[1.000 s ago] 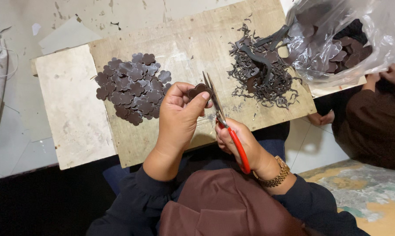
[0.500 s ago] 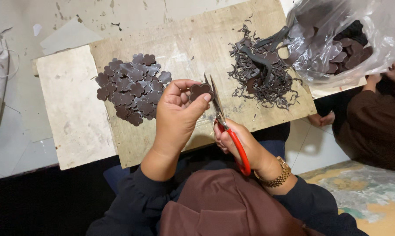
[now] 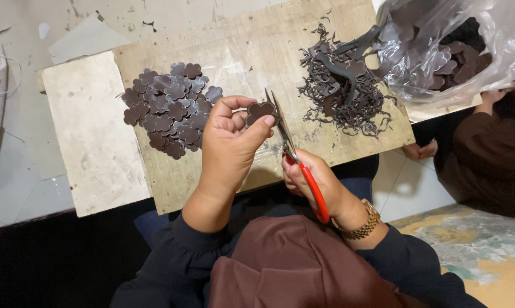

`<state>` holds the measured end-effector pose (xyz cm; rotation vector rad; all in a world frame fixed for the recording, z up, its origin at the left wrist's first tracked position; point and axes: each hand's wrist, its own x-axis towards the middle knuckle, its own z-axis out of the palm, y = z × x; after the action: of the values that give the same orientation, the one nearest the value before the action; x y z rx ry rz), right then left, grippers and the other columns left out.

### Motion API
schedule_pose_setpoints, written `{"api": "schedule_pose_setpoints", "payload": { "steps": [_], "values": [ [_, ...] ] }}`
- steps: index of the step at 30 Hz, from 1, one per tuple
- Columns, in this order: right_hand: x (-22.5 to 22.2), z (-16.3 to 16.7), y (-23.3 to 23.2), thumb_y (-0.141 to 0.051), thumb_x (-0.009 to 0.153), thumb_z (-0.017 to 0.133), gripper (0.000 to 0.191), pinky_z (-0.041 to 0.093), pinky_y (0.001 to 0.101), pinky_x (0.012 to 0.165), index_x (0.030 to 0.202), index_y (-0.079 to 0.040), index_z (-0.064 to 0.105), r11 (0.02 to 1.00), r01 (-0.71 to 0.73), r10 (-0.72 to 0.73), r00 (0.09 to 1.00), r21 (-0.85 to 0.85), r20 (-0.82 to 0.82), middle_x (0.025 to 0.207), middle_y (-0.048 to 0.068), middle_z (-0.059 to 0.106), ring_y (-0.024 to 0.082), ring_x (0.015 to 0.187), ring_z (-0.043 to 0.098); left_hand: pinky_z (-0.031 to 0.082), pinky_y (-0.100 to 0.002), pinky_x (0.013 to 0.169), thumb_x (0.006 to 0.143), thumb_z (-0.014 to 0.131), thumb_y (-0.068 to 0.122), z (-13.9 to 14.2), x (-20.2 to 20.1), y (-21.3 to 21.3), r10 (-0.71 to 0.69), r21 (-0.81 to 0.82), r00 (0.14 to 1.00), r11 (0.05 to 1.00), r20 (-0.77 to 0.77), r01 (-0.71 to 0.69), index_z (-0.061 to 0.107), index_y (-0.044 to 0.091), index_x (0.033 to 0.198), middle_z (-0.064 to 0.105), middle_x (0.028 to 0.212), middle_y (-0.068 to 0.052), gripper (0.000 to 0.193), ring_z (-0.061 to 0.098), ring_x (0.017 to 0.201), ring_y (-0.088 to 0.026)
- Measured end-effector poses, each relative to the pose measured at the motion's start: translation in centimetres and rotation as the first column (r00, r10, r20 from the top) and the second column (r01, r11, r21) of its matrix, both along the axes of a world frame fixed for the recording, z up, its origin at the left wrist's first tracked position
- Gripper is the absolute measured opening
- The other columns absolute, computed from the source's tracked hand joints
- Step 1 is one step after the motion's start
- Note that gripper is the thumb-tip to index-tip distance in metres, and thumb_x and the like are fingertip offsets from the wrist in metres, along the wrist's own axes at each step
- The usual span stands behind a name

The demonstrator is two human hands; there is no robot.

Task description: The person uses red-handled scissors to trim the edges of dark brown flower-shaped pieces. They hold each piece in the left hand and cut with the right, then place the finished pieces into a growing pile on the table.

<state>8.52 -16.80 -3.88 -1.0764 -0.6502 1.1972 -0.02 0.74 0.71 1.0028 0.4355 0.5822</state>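
We count one wooden board [image 3: 240, 51] as reference. On it lie two heaps: one pile of cut flower shapes [image 3: 169, 108] at its left, one tangle of trimmings [image 3: 343, 85] at its right. One clear bag [image 3: 457, 45] overlaps its right corner. One pair of scissors [image 3: 294, 154] and one flower piece [image 3: 260, 111] are above its near edge.

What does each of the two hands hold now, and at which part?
The left hand pinches a brown flower-shaped piece at its lower edge between thumb and fingers. The right hand holds the scissors by their red handles.
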Motion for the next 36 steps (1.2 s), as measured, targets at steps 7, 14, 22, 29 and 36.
{"api": "schedule_pose_setpoints", "payload": {
  "steps": [7, 14, 22, 29, 36],
  "values": [
    [-0.1, 0.5, 0.0, -0.052, 0.102, 0.055, 0.045, 0.034, 0.0215, 0.056, 0.1, -0.008, 0.05, 0.997, 0.013, -0.006, 0.997, -0.08, 0.079, 0.077, -0.003, 0.044, 0.007, 0.066, 0.038, 0.059, -0.027, 0.08, 0.093, 0.071, -0.005, -0.2, 0.1, 0.2, 0.027, -0.028, 0.999, 0.999, 0.031, -0.026, 0.052, -0.002, 0.122, 0.072, 0.104, -0.012, 0.035, 0.068, 0.088, -0.012],
    [0.3, 1.1, 0.0, -0.06, 0.103, 0.053, 0.053, 0.039, 0.0229, 0.062, 0.1, -0.007, 0.048, 0.995, -0.095, 0.091, 0.991, 0.036, 0.096, 0.08, -0.003, 0.044, 0.007, 0.07, 0.039, 0.055, -0.023, 0.075, 0.093, 0.073, -0.006, 0.0, -0.4, 0.8, -0.058, 0.032, 0.998, 0.998, -0.026, 0.059, 0.053, -0.002, 0.122, 0.071, 0.099, -0.009, 0.036, 0.066, 0.083, -0.009],
    [0.1, 1.7, 0.1, -0.064, 0.1, 0.055, 0.057, 0.035, 0.0225, 0.06, 0.098, -0.008, 0.045, 0.995, -0.097, 0.095, 0.994, 0.037, 0.06, 0.079, -0.004, 0.039, 0.007, 0.069, 0.035, 0.055, -0.021, 0.074, 0.092, 0.073, -0.005, 0.3, -0.7, 0.9, -0.065, 0.023, 0.997, 0.998, -0.036, 0.066, 0.053, -0.001, 0.122, 0.071, 0.098, -0.008, 0.037, 0.065, 0.083, -0.008],
    [0.0, 1.7, 0.0, -0.063, 0.1, 0.055, 0.057, 0.034, 0.0225, 0.059, 0.098, -0.008, 0.047, 0.996, -0.085, 0.084, 0.996, 0.031, 0.039, 0.08, -0.003, 0.04, 0.007, 0.068, 0.035, 0.056, -0.022, 0.074, 0.091, 0.073, -0.005, 0.3, -0.7, 0.7, -0.053, 0.009, 0.998, 0.999, -0.024, 0.053, 0.052, -0.001, 0.122, 0.071, 0.098, -0.008, 0.038, 0.065, 0.082, -0.008],
    [-0.2, 1.1, 0.2, -0.06, 0.1, 0.058, 0.055, 0.032, 0.0223, 0.058, 0.099, -0.007, 0.047, 0.998, -0.041, 0.043, 0.999, 0.037, -0.032, 0.081, -0.003, 0.04, 0.008, 0.067, 0.034, 0.055, -0.024, 0.078, 0.092, 0.073, 0.001, -0.3, -0.5, 0.9, -0.046, 0.003, 0.999, 0.999, -0.011, 0.046, 0.057, 0.0, 0.113, 0.069, 0.095, -0.004, 0.027, 0.066, 0.083, -0.01]
  ]
}}
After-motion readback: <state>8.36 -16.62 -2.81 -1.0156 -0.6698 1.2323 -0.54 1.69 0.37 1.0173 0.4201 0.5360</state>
